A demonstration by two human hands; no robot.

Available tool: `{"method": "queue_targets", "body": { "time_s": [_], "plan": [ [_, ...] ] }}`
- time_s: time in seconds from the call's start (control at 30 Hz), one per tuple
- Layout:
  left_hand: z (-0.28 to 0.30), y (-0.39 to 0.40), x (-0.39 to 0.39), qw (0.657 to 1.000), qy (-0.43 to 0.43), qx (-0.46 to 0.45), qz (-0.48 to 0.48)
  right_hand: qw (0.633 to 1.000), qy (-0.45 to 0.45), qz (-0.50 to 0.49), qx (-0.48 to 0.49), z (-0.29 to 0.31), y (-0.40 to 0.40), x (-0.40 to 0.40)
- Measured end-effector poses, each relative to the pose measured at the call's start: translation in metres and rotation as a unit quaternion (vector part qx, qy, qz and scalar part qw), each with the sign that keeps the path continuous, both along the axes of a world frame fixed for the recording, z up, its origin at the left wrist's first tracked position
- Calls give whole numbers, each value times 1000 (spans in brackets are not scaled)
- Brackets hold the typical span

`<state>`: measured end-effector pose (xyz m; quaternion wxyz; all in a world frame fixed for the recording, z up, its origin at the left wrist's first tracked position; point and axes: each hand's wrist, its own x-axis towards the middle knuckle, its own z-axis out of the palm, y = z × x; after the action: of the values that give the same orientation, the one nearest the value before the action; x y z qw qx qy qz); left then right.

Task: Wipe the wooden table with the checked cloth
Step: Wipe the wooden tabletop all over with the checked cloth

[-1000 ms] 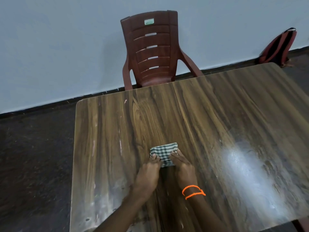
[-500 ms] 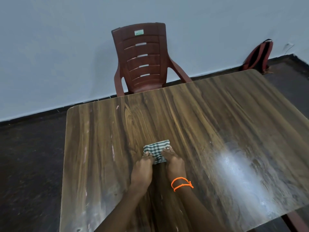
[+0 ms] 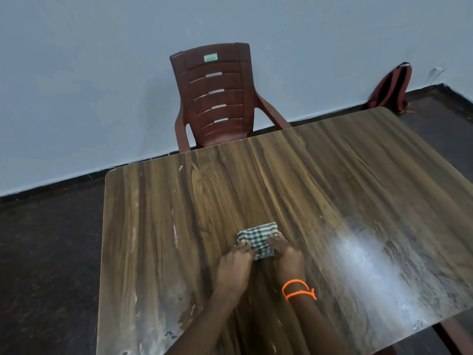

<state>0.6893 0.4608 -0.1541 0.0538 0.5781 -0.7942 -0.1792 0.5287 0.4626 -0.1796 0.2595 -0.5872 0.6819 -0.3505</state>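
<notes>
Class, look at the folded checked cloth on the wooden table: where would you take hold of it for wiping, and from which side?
Probably the checked cloth is best pressed flat from above, coming from the near side. It lies as a small flat pad on the wooden table, so there is little edge to pinch.

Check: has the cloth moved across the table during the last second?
Yes, slightly. The cloth has slid right, farther from the table's left edge.

Small green label (image 3: 210, 58) sitting on chair (image 3: 217, 98) backrest top, far side; print too blurred to read.
</notes>
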Motion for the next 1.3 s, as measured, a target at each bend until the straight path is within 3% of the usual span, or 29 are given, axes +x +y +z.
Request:
{"method": "queue_targets", "body": {
  "time_s": [0.17, 0.33, 0.6, 0.9, 1.17, 1.3],
  "plan": [
    [4, -4, 13, 997, -15, 36, 59, 999, 0, 25, 20, 1, -12, 21],
    [-2, 38, 34, 994, -5, 23, 102, 996, 17, 86, 20, -1, 26, 35],
    [2, 90, -9, 999, -33, 34, -2, 998, 19, 68, -6, -9, 89, -13],
    [12, 61, 3, 998, -52, 10, 31, 998, 16, 53, -15, -6, 48, 18],
    [-5, 133, 11, 999, -40, 21, -21, 992, 30, 122, -14, -10, 128, 2],
    [2, 136, -16, 998, -32, 17, -50, 994, 48, 100, -3, -10, 132, -30]
  ]
}}
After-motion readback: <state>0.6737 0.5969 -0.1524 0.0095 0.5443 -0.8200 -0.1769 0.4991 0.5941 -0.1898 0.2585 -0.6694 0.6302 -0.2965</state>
